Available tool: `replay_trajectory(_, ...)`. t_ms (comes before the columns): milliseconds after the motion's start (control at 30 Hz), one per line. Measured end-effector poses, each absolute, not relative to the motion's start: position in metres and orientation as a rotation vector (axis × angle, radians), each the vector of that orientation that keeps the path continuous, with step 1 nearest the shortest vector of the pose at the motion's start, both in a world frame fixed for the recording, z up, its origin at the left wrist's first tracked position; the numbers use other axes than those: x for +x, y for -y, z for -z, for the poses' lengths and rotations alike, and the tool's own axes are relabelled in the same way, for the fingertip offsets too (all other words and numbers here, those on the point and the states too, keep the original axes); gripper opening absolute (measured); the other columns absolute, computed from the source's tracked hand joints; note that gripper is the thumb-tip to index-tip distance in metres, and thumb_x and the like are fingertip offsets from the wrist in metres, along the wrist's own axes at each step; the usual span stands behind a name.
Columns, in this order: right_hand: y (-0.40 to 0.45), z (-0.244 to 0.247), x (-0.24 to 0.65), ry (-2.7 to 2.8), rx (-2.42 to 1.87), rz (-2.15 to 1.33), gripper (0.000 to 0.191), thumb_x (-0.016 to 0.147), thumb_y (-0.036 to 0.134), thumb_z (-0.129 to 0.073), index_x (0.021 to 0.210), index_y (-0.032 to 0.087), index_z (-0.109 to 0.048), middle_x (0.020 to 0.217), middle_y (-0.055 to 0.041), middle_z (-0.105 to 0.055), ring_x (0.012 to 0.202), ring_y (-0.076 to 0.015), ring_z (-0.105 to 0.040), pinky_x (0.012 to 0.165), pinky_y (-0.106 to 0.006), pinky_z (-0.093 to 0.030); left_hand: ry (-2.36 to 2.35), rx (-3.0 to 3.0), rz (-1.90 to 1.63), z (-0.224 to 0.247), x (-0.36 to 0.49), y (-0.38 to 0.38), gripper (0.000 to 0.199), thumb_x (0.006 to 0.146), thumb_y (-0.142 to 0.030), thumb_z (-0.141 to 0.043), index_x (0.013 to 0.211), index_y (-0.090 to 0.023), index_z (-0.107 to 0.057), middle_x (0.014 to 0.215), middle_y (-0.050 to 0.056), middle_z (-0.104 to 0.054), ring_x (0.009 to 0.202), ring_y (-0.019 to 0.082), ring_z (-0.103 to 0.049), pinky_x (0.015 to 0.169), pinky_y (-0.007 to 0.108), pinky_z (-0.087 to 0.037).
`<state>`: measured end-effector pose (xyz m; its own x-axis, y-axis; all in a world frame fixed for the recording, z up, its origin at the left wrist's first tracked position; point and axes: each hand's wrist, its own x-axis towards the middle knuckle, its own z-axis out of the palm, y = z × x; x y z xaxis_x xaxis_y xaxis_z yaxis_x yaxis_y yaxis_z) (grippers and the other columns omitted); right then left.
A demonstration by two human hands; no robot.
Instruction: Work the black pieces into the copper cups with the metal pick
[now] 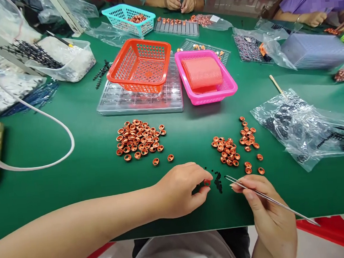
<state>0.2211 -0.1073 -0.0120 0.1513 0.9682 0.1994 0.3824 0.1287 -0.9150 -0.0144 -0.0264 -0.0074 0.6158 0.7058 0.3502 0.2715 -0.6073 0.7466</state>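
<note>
Pinching ring [207, 182] in left hand [179, 189], tweezers [298, 214] in right hand [271, 216], with black bits [218, 184] at left's three o'clock, seemingly for easy reach.

It's a workshop — loose parts [137, 138] dot the table [90, 185]

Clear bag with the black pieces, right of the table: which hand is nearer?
Right. The right hand, holding tweezers, is below and left of the bag; the left hand, pinching a small copper-coloured piece, is farther left.
</note>
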Motion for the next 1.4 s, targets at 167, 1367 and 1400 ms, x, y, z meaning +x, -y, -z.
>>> replay_trajectory(167,0.108,0.017,0.217,1.264,-1.405,-0.778,0.015,0.091,0.018,-0.066,0.103,0.024,-0.072,0.104,-0.005,-0.068,0.081,-0.0179,-0.076,0.073,-0.031,-0.066,-0.772,2.21,-0.826,0.008,-0.014,0.027,0.016,0.088,-0.009,-0.055,0.101,-0.012,-0.064,0.081,0.007,-0.068,0.072,0.018,-0.061,0.066,0.03,-0.051)
replay_trajectory(1367,0.11,0.011,0.197,1.662,-1.197,-0.685,0.042,0.086,0.002,-0.066,0.118,0.029,-0.068,0.101,-0.0021,-0.077,0.088,-0.019,-0.073,0.077,-0.036,-0.06,-0.687,2.038,-0.675,-0.006,-0.016,0.025,0.015,0.089,-0.009,-0.052,0.099,-0.016,-0.062,0.085,0.006,-0.071,0.076,0.017,-0.061,0.072,0.029,-0.051)
replay_trajectory(1400,0.11,0.011,0.196,1.648,-1.198,-0.681,0.042,0.086,0.002,-0.066,0.117,0.029,-0.068,0.101,-0.002,-0.077,0.087,-0.0188,-0.073,0.077,-0.036,-0.06,-0.675,2.037,-0.681,-0.006,-0.016,0.025,0.016,0.09,-0.01,-0.052,0.1,-0.016,-0.062,0.086,0.007,-0.071,0.077,0.017,-0.062,0.073,0.03,-0.051)
